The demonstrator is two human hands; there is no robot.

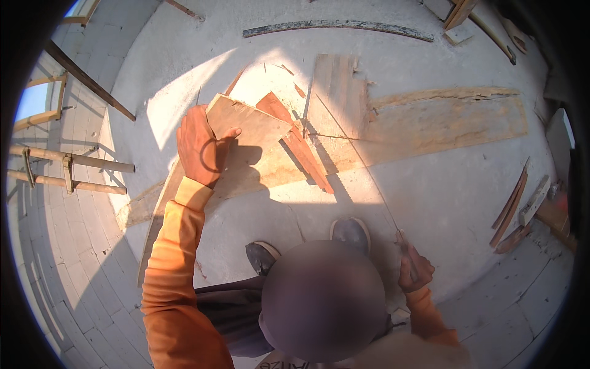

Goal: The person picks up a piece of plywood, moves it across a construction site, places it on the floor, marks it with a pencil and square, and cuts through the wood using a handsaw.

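Note:
My left hand (200,147), in an orange sleeve, grips the edge of a pale wooden board (249,120) raised at centre-left, its thumb on the face. Beneath and beside it lie reddish split pieces (307,163), a wide plank (332,80) and a long board (455,123). My right hand (415,267), low at right, has its fingers closed round a dark narrow object whose kind is unclear; a thin line runs from near that hand up across the boards.
Dark shoes (350,234) stand below the boards. A dark strip (338,26) lies at the back. Wooden scraps (510,209) are at right, more timber (458,15) at upper right. Poles (98,163) and frames project at left beside a block wall (74,246). Sunlight falls across the concrete floor (184,74).

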